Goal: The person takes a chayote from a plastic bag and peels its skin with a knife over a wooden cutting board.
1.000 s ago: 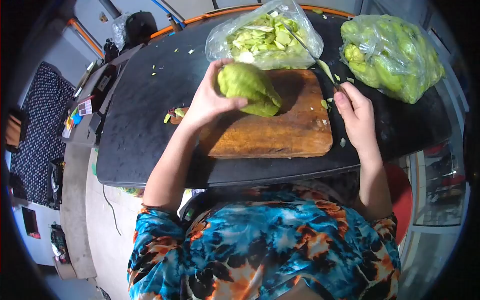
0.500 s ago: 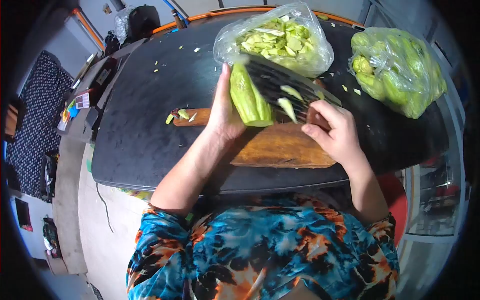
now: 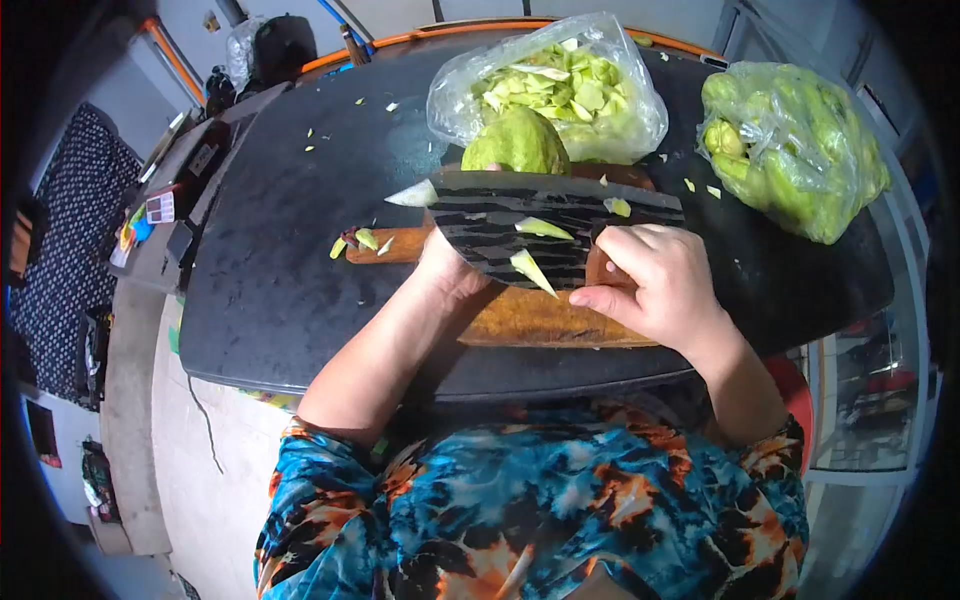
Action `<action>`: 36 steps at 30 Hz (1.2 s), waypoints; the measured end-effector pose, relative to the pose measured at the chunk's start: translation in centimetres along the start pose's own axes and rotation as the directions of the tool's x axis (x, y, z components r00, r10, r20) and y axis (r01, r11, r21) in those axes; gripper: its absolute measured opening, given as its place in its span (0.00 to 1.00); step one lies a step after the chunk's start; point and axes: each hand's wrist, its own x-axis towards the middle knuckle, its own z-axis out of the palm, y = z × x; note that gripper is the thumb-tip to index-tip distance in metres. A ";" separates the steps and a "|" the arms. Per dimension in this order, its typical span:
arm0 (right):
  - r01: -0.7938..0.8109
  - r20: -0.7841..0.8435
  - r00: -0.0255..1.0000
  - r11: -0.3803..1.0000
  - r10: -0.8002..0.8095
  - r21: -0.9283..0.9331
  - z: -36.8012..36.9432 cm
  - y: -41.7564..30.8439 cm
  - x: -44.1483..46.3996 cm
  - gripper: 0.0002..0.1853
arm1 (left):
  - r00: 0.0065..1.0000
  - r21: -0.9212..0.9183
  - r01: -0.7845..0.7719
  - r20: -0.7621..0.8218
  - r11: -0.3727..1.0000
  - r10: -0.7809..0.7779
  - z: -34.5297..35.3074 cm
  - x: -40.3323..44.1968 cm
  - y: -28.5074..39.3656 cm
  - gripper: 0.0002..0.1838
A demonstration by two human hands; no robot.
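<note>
A wide dark knife [image 3: 480, 225] lies across the view in front of my left hand, with several pale green slivers stuck to its blade. My right hand [image 3: 660, 285] is closed round its brown handle. My left hand [image 3: 450, 265] supports a green chayote [image 3: 518, 142] from behind the blade; most of its fingers are hidden there. Beneath both hands is a wooden cutting board [image 3: 540, 322], its handle to the left with green scraps [image 3: 366, 238] on it. Just beyond the chayote sits a clear plastic bag of green slices [image 3: 560, 85].
A plastic bag full of whole chayotes [image 3: 795, 150] stands on the right of the black table [image 3: 280, 270]. Small peel bits are scattered at the back and right. A side counter [image 3: 210, 175] with assorted items stands to the left.
The knife has swung from beside the right of the board to across the chayote. The chayote has been turned, and my left hand has dropped lower behind the blade.
</note>
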 end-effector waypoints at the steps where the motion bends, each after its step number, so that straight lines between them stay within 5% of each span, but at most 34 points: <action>1: 0.000 -0.004 1.000 1.000 0.000 -0.003 0.1 0.1 0.0 0.21 | 1.000 0.027 -0.003 -0.020 1.000 0.004 -0.2 0.1 0.1 0.18; 4: 0.034 -0.012 0.999 0.999 -0.034 -0.038 0.3 0.3 0.2 0.21 | 0.998 -0.050 0.028 -0.057 0.998 -0.031 0.2 0.0 -0.2 0.20; 7: 0.052 0.002 0.999 0.995 -0.052 -0.084 0.4 1.0 0.8 0.22 | 0.999 0.083 -0.053 -0.005 0.995 0.054 0.3 -0.3 -0.4 0.22; 8: 0.054 0.015 0.999 0.994 -0.052 -0.100 0.5 1.4 1.1 0.22 | 0.963 -0.016 0.008 0.269 1.000 -0.003 0.5 -0.6 0.0 0.24; 9: 0.008 0.026 1.000 0.998 -0.006 -0.066 0.8 1.9 1.5 0.23 | 0.991 0.231 -0.124 -0.016 0.965 0.131 1.2 -0.1 -0.3 0.27; 11: -0.150 0.041 0.987 0.986 0.154 -0.079 1.7 3.7 2.5 0.24 | 0.985 0.044 -0.123 -0.114 0.991 0.128 1.9 -0.1 0.0 0.32; 13: -0.429 0.020 0.900 0.895 0.434 -0.117 1.9 6.0 3.7 0.26 | 0.975 0.296 -0.219 0.024 0.930 0.222 2.0 -0.3 0.9 0.37; 14: -0.422 -0.074 0.906 0.895 0.416 -0.145 2.5 9.3 3.7 0.27 | 0.971 0.279 -0.234 0.028 0.931 0.236 2.5 -0.5 0.7 0.37; 17: -0.547 0.025 0.832 0.827 0.554 -0.130 1.1 10.7 3.7 0.28 | 0.956 0.265 -0.283 -0.004 0.922 0.294 3.4 -0.9 0.1 0.37; 21: -0.516 0.031 0.856 0.857 0.516 0.002 0.5 6.4 2.8 0.24 | 0.957 0.235 -0.287 0.037 0.929 0.287 1.8 0.3 0.9 0.34; 24: -0.348 -0.015 0.936 0.930 0.352 0.118 0.8 4.0 1.2 0.18 | 0.978 0.124 -0.198 -0.037 0.972 0.204 1.6 0.6 1.0 0.34; 28: -0.086 -0.012 0.996 0.996 0.086 -0.012 1.2 1.5 0.8 0.20 | 0.985 0.072 -0.167 -0.030 0.983 0.170 1.9 0.0 0.7 0.36; 36: 0.010 -0.005 1.000 0.997 -0.010 -0.082 1.5 3.0 1.1 0.23 | 0.985 0.112 -0.152 -0.068 0.982 0.160 2.5 0.3 0.6 0.38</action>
